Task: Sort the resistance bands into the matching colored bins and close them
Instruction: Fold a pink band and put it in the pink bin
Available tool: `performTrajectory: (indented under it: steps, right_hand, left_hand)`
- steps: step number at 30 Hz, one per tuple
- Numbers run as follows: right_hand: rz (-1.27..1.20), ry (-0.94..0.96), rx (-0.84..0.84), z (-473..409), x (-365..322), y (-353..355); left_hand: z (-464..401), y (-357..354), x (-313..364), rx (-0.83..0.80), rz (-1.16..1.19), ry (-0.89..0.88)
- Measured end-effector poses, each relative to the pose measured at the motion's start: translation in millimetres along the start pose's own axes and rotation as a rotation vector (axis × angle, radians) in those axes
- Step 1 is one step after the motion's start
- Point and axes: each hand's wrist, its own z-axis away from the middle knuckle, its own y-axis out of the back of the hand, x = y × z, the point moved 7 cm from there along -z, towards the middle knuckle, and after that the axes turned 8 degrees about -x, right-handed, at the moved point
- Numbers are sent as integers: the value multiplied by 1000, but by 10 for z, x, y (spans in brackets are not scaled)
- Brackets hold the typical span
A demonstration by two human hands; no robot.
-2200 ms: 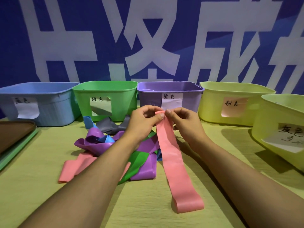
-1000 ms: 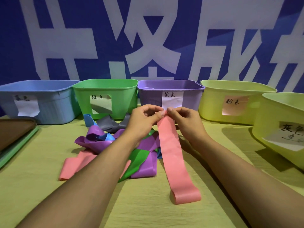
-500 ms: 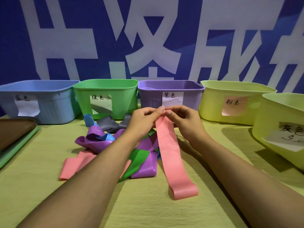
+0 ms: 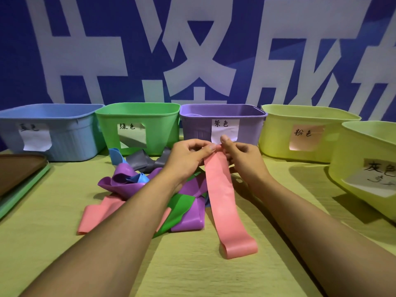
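Here the left hand (image 4: 188, 156) and right hand (image 4: 242, 156) both pinch the top end of a pink band (image 4: 222, 198), whose looped lower end rests on the tabletop (image 4: 192, 275) beside the heap of bands (image 4: 150, 189), before the purple bin (image 4: 221, 125).

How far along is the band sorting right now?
Barely started: no band shows inside any bin, though the interiors are mostly hidden. Both hands, left hand and right hand, pinch one pink band by its top. The mixed pile remains, and the lids are off.
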Motion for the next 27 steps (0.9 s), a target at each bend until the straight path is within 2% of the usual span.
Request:
performTrajectory:
  steps: [15, 20, 27]
  right_hand:
    - [41, 100, -54, -85, 39, -27]
    - [12, 144, -73, -71, -8, -55]
    - [0, 175, -61, -80, -33, -41]
  left_hand:
    - [2, 18, 47, 32, 15, -39]
    - [-15, 19, 18, 38, 78, 0]
    - [-32, 31, -119, 54, 40, 108]
